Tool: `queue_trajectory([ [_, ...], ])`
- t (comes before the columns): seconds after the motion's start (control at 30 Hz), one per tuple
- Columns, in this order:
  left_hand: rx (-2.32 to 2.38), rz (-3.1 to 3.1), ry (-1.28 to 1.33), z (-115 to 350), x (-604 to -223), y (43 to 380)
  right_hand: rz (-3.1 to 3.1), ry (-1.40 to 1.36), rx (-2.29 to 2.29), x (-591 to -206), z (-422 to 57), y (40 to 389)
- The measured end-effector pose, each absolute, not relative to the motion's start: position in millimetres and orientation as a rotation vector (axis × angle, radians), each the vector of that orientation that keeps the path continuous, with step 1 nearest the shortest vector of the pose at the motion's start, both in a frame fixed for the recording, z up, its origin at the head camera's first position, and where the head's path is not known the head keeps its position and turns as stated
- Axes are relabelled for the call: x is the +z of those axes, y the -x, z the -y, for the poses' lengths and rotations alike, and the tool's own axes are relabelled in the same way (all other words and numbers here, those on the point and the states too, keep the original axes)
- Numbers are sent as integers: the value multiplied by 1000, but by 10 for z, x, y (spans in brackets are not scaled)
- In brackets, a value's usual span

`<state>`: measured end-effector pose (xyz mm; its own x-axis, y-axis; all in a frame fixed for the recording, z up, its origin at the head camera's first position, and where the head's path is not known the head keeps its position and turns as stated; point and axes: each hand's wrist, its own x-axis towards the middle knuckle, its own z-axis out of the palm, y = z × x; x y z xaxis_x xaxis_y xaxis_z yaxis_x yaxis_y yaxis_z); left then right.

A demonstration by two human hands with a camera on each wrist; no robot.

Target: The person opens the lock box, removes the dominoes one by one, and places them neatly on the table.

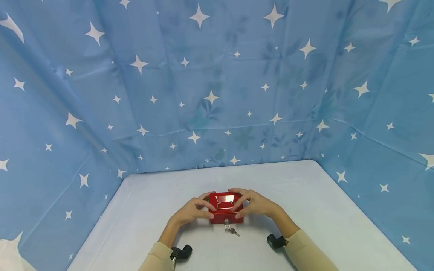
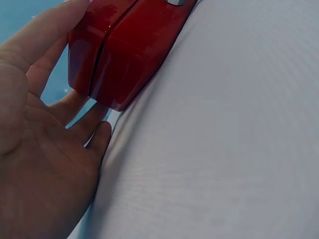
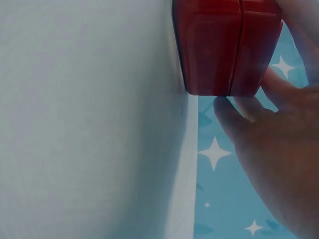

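Observation:
A small red metal cash box (image 1: pixel 221 217) rests on the white table with its lid down and a thin wire handle (image 1: pixel 225 208) on top. From its front lock (image 1: pixel 226 222) hangs a small bunch of keys (image 1: pixel 233 230). My left hand (image 1: pixel 190 212) grips the box's left end, thumb at the front corner and index finger over the lid. At the opposite end my right hand (image 1: pixel 259 204) holds it in much the same way. Both wrist views show the seam between lid and body as a narrow dark line, with the other fingers around the back.
A white cloth covers the table (image 1: pixel 152 195). Blue curtains (image 1: pixel 210 75) with white stars enclose it at the back and on both sides. Each wrist wears a black camera mount, one (image 1: pixel 182 252) at the left sleeve and another (image 1: pixel 276 241) at the right.

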<state>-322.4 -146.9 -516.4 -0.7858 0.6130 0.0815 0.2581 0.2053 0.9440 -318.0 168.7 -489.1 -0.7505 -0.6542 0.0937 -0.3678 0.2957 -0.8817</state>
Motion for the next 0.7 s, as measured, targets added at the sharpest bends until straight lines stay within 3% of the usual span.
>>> queue_trajectory([
  [0.7,1594,-2164,-813,1481,-5184,3249,-2220,919,-1451,-4951,-1728,3208],
])
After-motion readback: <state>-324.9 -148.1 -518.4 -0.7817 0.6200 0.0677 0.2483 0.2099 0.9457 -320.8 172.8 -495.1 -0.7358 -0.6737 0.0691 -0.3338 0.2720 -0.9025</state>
